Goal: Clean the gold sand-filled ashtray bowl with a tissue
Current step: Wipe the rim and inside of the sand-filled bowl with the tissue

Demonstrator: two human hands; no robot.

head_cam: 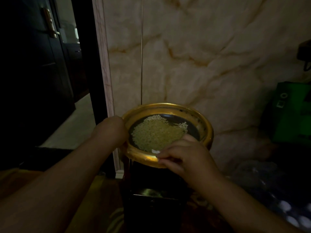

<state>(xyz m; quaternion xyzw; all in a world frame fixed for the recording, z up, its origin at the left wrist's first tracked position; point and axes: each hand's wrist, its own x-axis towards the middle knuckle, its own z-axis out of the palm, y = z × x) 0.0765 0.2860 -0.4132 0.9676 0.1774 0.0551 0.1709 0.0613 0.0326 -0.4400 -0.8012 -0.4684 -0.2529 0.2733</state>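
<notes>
Ashtray bowl [168,132] sits tilted atop a dark stand [154,195]; left hand [111,130] grips its rim, right hand [183,157] pinches a tissue [155,151]. Wipe the rim gently, keeping sand [156,133] inside.

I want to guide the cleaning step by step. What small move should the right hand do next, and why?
Probably slide the tissue along the near rim of the gold bowl. The right hand already pinches it there, the left hand steadies the far-left edge, and the sand sits clear of the rim.
</notes>
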